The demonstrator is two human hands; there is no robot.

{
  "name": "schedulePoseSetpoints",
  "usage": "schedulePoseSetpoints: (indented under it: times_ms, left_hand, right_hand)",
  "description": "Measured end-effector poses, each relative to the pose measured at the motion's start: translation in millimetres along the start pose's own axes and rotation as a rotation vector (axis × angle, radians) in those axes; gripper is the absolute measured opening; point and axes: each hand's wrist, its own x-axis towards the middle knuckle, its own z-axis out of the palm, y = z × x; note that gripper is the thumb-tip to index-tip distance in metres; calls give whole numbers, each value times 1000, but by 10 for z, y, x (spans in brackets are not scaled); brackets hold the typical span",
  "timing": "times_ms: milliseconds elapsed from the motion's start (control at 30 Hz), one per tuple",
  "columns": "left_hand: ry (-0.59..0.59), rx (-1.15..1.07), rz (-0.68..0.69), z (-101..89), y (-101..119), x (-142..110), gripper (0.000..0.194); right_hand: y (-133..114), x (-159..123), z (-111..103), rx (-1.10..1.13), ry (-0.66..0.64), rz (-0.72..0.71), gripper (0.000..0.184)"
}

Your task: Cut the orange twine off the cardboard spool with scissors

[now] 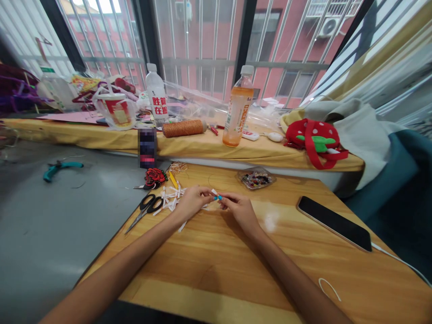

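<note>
Both my hands meet over the far middle of a wooden table (236,265). My left hand (193,201) pinches a small white piece with a bright blue bead or tip (218,196) at its end. My right hand (238,208) is closed in a pinch on the same small piece from the other side. Several short white strips (170,197) lie scattered on the table just left of my left hand. Black-handled scissors (146,209) rest beside them near the table's left edge.
A clear tray of beads (256,179) sits beyond my hands. A black phone (334,222) with a white cable lies at the right. A red rose ornament (155,175), a twine spool (184,128), two bottles (238,108) and a strawberry bag (315,137) crowd the yellow ledge behind. Teal pliers (60,167) lie on the floor.
</note>
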Motion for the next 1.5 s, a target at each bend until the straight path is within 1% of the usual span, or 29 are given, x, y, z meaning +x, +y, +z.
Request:
schedulePoseSetpoints:
  times_ms: [167,267,433,500,600,700,800,1000,1100,1167,1267,1367,1500]
  left_hand:
    - [68,118,53,-16,56,-26,12]
    - [86,167,82,-26,93,-48,11]
    - [134,159,106,4,104,-78,12]
    - [166,126,110,30,96,-88,13]
    - [202,60,79,63,86,-95,14]
    - [182,-69,17,78,81,-88,17]
    - [155,-214,-40,88,71,-73,19]
    - [144,-352,-144,127,37,-51,23]
    - [133,-349,-127,134,35,-50,22]
    - [140,-333,-105,137,36,-53,19]
    - [152,-343,-108,149,26,-53,15]
    - [143,-451,-116,172,-4,-44,15]
    - [171,-622,-142,191,-42,-27,24]
  right_hand:
    - [14,5,-8,0,-9,-3,17]
    - [17,14,-11,24,-21,4,17]
    - [34,20,-2,135,-13,86,15]
    - [43,12,11,202,1,140,15]
    - [56,-4,33,285,24,203,14]
    - [69,-9,44,350,52,223,13]
    - [82,0,43,385,70,211,12]
    - [92,8,33,351,70,196,13]
    - [68,-6,37,293,57,183,13]
    - [50,-15,43,253,51,168,13]
    - [38,-22,50,216,48,145,13]
    - [42,-22,50,199,57,146,13]
    - [49,-20,52,191,62,149,13]
